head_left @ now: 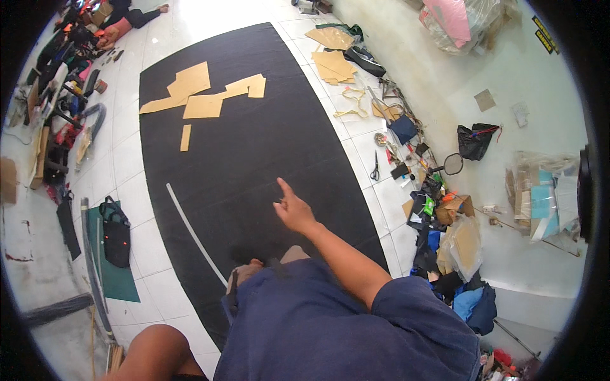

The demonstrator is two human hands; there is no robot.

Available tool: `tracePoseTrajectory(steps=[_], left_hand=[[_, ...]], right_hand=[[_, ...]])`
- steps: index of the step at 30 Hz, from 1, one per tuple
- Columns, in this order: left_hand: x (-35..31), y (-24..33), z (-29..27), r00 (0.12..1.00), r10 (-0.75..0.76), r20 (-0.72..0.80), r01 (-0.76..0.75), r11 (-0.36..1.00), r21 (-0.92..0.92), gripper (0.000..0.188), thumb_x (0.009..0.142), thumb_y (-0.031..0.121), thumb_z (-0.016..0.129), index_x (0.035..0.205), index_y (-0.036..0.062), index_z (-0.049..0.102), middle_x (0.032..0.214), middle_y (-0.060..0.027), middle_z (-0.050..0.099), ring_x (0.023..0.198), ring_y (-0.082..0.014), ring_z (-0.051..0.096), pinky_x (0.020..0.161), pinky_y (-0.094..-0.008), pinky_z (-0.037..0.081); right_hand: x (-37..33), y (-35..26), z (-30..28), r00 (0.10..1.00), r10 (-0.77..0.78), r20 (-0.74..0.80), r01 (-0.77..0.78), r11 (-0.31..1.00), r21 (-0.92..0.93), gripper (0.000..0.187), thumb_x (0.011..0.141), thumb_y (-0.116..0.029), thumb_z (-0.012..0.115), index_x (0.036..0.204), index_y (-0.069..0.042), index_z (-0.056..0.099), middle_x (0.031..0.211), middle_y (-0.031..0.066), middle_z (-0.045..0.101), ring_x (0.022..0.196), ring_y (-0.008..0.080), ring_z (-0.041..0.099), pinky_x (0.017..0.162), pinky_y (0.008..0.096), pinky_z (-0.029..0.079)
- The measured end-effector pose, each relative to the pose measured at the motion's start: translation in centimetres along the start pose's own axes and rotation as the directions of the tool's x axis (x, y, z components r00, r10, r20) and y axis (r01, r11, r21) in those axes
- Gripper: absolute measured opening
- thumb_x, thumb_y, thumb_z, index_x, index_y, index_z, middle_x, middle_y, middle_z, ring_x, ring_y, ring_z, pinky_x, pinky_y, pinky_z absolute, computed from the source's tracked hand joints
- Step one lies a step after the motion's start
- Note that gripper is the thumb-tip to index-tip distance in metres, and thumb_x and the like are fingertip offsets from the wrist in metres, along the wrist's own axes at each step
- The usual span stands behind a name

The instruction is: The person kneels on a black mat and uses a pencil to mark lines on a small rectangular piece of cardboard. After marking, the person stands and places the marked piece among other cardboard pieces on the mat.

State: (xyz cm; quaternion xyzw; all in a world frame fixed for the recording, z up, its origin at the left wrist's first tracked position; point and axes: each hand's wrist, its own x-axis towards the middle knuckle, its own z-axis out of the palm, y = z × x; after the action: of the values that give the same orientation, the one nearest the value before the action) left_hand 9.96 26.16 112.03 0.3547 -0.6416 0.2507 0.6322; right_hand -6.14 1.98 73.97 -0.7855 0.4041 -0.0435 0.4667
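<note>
i am seeing the right hand point(294, 209) hovering over the black sheet point(241, 152), which is covering part of the white tile floor point(150, 247). of its fingers point(284, 187), the index is pointing toward the far end, the thumb is standing apart on the left, and the others are looking curled; i am seeing nothing held between them. the left hand is lying outside my view, so i am not managing to tell how its fingers are standing.

left of the right hand, 1 pale narrow strip point(192, 232) is lying on the sheet, its near end running toward the wearer's legs. toward the far left of the sheet, several flat tan pieces point(203, 106) are lying close together, some overlapping, and 1 small tan piece point(185, 138) is resting just nearer, apart from them.

on the floor to the right, dark scissors point(375, 166) are lying beside clutter. to the left, a black bag point(116, 235) is resting on a green sheet point(121, 289).
</note>
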Motion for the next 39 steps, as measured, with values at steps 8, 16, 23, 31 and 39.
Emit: tracePoseTrajectory(steps=[8,16,23,31,39], left_hand=[[-27.5,-5.7,1.2,0.115,-0.993,0.004,0.933,0.109,0.343,0.019,0.091,0.007,0.073,0.082,0.0057,0.056,0.077,0.0013,0.05,0.069,-0.0091,0.047,0.061,-0.0272,0.04],[-50.8,22.1,-11.3,-0.574,-0.774,-0.267,0.545,-0.604,0.582,0.014,0.086,0.01,0.068,0.078,-0.0016,0.071,0.068,-0.0104,0.065,0.065,-0.0196,0.064,0.063,-0.0356,0.051],[-52.0,20.9,-14.2,-0.689,-0.637,-0.345,0.625,-0.763,0.161,0.024,0.092,0.015,0.064,0.071,0.0047,0.066,0.064,-0.002,0.059,0.052,-0.013,0.054,0.047,-0.0296,0.041],[-46.0,10.2,-7.6,-0.491,-0.798,-0.349,0.817,-0.561,0.133,0.019,0.097,0.021,0.066,0.094,0.0027,0.069,0.075,-0.0018,0.064,0.065,-0.0098,0.057,0.057,-0.0263,0.045],[-51.3,19.6,-9.9,-0.73,-0.567,-0.382,0.598,-0.8,0.045,0.02,0.094,0.021,0.069,0.095,0.0009,0.071,0.078,-0.0033,0.066,0.063,-0.012,0.059,0.058,-0.0292,0.048]], right_hand=[[-7.2,22.5,-0.4,0.827,0.559,0.06,-0.515,0.797,-0.315,0.052,0.093,-0.038,0.062,0.133,-0.005,0.063,0.137,0.0215,0.062,0.128,0.0392,0.058,0.108,0.047,0.047],[-15.6,24.2,-2.4,0.769,0.628,0.123,-0.57,0.759,-0.314,0.049,0.092,-0.04,0.068,0.124,-0.004,0.068,0.127,0.0207,0.068,0.121,0.0373,0.063,0.103,0.0446,0.05],[-9.6,22.6,-1.2,0.87,0.482,0.105,-0.44,0.854,-0.277,0.047,0.093,-0.039,0.067,0.125,-0.004,0.068,0.126,0.0202,0.069,0.12,0.0373,0.064,0.102,0.0446,0.05],[-1.6,14.8,-1.4,0.932,0.348,0.1,-0.326,0.926,-0.19,0.047,0.095,-0.039,0.065,0.129,-0.005,0.066,0.131,0.0187,0.067,0.124,0.0362,0.062,0.104,0.0445,0.048],[-4.1,17.0,0.1,0.92,0.33,0.21,-0.252,0.911,-0.328,0.046,0.094,-0.039,0.065,0.126,-0.006,0.068,0.13,0.0172,0.068,0.122,0.0369,0.063,0.104,0.0445,0.048]])
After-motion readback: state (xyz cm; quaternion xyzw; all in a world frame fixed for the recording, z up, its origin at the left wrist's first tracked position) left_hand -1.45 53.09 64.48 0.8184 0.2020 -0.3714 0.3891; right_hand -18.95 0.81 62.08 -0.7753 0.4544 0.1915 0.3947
